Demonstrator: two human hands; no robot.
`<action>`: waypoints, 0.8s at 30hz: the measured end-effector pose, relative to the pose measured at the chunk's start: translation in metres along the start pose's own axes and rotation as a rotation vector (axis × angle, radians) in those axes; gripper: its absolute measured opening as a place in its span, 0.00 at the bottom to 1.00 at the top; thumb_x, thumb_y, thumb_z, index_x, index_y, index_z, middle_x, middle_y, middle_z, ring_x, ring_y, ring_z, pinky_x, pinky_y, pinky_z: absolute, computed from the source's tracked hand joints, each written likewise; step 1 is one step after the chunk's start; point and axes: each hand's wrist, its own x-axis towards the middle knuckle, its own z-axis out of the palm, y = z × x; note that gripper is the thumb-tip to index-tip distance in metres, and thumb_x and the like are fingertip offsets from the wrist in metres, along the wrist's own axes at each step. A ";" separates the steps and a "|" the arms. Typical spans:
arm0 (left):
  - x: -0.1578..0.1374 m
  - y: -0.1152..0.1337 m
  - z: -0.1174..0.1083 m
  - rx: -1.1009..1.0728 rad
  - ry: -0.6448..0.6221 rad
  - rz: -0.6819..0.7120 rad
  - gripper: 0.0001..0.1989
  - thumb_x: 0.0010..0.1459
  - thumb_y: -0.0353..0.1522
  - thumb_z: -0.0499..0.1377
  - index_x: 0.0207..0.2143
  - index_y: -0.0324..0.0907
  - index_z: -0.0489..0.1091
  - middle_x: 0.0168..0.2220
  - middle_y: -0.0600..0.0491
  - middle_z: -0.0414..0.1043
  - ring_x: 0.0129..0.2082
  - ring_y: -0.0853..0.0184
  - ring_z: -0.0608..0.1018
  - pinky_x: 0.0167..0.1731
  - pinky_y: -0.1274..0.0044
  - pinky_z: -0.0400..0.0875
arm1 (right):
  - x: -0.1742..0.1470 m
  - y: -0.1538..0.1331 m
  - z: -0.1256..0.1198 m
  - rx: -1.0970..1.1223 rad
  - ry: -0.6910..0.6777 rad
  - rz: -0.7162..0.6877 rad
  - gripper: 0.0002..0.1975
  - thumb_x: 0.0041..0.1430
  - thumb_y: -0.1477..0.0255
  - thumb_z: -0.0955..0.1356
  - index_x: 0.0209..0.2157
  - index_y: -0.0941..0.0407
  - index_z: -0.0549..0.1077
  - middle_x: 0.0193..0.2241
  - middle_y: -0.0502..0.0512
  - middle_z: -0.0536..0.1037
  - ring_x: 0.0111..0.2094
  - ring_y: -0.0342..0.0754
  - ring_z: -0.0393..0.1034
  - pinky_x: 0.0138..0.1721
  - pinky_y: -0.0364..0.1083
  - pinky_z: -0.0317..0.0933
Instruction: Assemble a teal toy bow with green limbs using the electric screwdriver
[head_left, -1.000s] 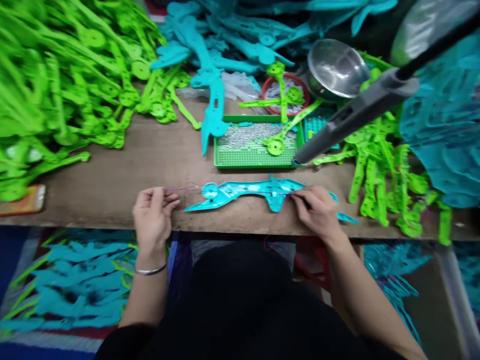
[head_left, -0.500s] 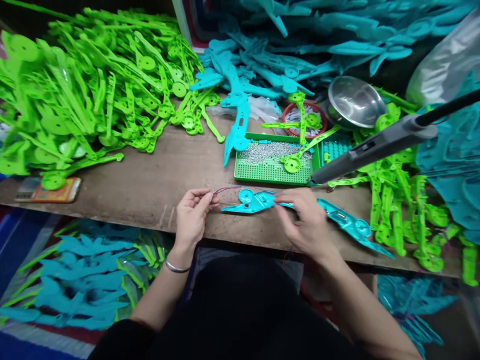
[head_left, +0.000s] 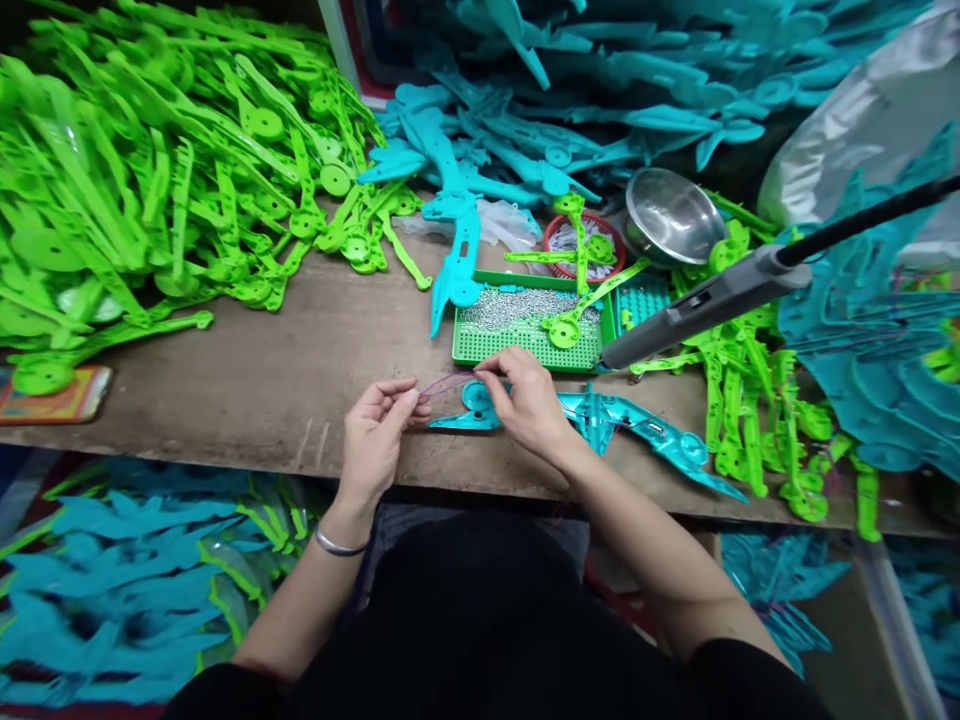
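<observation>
A turquoise plastic toy-bow half (head_left: 637, 412) lies across the front of the bench, its hollow, ribbed inside facing up. My left hand (head_left: 377, 432) is just beyond its left tip, with thumb and fingers pinched on thin purple wires (head_left: 444, 383). The wires run in a slack loop to my right hand (head_left: 525, 402), whose thumb and forefinger are also closed on them above the round boss (head_left: 474, 396) near the left end. My right hand hides part of the bow half left of its middle.
A grey electric screwdriver (head_left: 697, 308) slants in from the right, its tip by a green tray (head_left: 510, 355) of small screws. Bright green parts (head_left: 172, 170) are heaped at left. Turquoise parts (head_left: 570, 110) fill the back. A metal bowl (head_left: 675, 215) stands behind the tray.
My right hand has moved left along the bow half, from its middle toward its left end, uncovering the middle. My left hand keeps its pinch on the wires. The whole view has shifted slightly.
</observation>
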 end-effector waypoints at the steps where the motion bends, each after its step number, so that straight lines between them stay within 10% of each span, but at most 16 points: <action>1: 0.000 0.000 0.000 0.072 -0.051 0.012 0.18 0.49 0.40 0.71 0.40 0.40 0.77 0.26 0.55 0.77 0.26 0.70 0.79 0.30 0.79 0.76 | 0.000 0.000 0.001 0.034 -0.021 0.002 0.07 0.66 0.73 0.64 0.35 0.56 0.73 0.34 0.56 0.77 0.39 0.50 0.69 0.43 0.49 0.61; 5: 0.000 0.002 0.002 0.351 -0.250 0.115 0.12 0.54 0.37 0.66 0.40 0.43 0.81 0.32 0.51 0.81 0.30 0.67 0.80 0.33 0.77 0.75 | -0.003 0.000 0.004 0.157 -0.076 -0.020 0.06 0.68 0.71 0.62 0.37 0.55 0.69 0.34 0.54 0.76 0.35 0.47 0.70 0.39 0.47 0.62; 10: 0.002 0.003 0.009 0.465 -0.163 0.185 0.08 0.56 0.36 0.64 0.36 0.43 0.81 0.30 0.52 0.81 0.27 0.68 0.79 0.30 0.78 0.74 | -0.007 0.000 -0.001 0.156 -0.006 -0.184 0.06 0.69 0.72 0.61 0.38 0.55 0.68 0.39 0.58 0.73 0.43 0.49 0.69 0.46 0.50 0.65; 24: 0.005 0.006 0.016 -0.102 -0.054 -0.033 0.28 0.47 0.37 0.72 0.48 0.43 0.65 0.33 0.54 0.77 0.30 0.65 0.83 0.31 0.75 0.81 | -0.008 -0.002 -0.009 -0.084 -0.073 -0.188 0.11 0.66 0.70 0.65 0.48 0.56 0.71 0.44 0.62 0.79 0.46 0.56 0.70 0.50 0.56 0.59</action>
